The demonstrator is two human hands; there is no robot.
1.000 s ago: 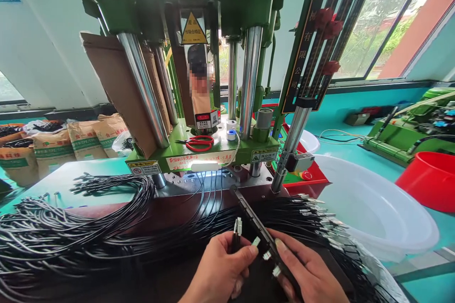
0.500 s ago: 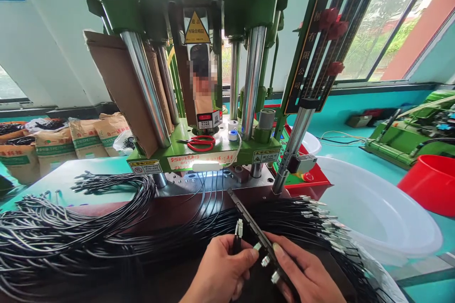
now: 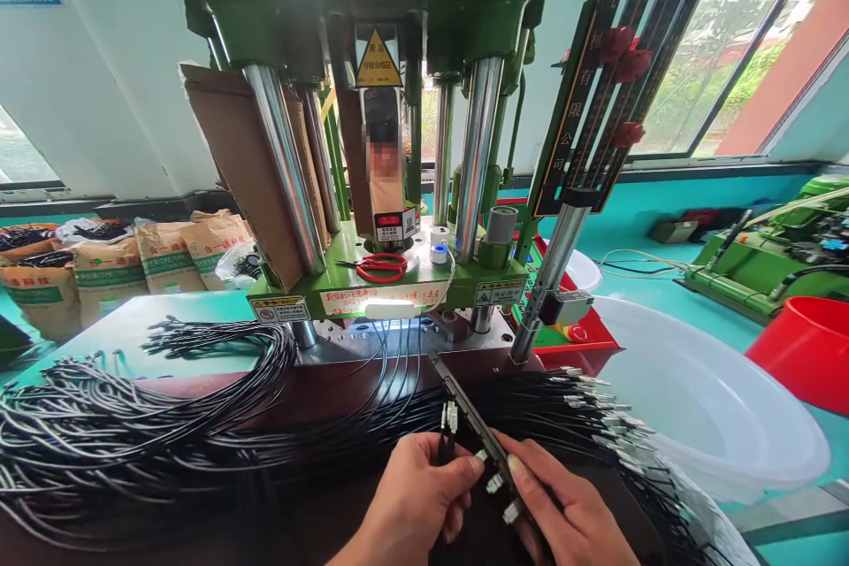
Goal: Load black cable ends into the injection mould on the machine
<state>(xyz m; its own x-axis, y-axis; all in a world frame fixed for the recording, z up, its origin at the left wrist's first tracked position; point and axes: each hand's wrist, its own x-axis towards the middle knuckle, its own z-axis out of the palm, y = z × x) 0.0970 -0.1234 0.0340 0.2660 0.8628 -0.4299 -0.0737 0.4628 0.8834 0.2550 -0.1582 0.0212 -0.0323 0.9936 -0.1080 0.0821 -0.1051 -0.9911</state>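
My right hand (image 3: 563, 500) is closed around the lower part of a dark, narrow metal bar (image 3: 470, 411), which slants up and left over the dark bench. Silvery metal connectors (image 3: 494, 484) stick out along the bar's left side. In my left hand (image 3: 421, 495), black cables are pinched, with their metal connector ends (image 3: 452, 416) pointing up above the fingers. My left thumb tip is at another connector (image 3: 481, 457) beside the bar. Whether that one is fully seated in the bar I cannot tell. My left fingers hide the lower parts of the cables.
Piles of black cables (image 3: 165, 424) spread across the bench, their connector ends (image 3: 610, 416) at right. Behind stands a green press (image 3: 391, 292) with red-handled scissors (image 3: 381, 266) on its ledge. A white tub (image 3: 703, 389) is at right, paper sacks (image 3: 110, 274) at far left.
The surroundings sit slightly lower and further right as the head view shifts. Both hands keep their hold on the bar and the cables, with hardly any movement.
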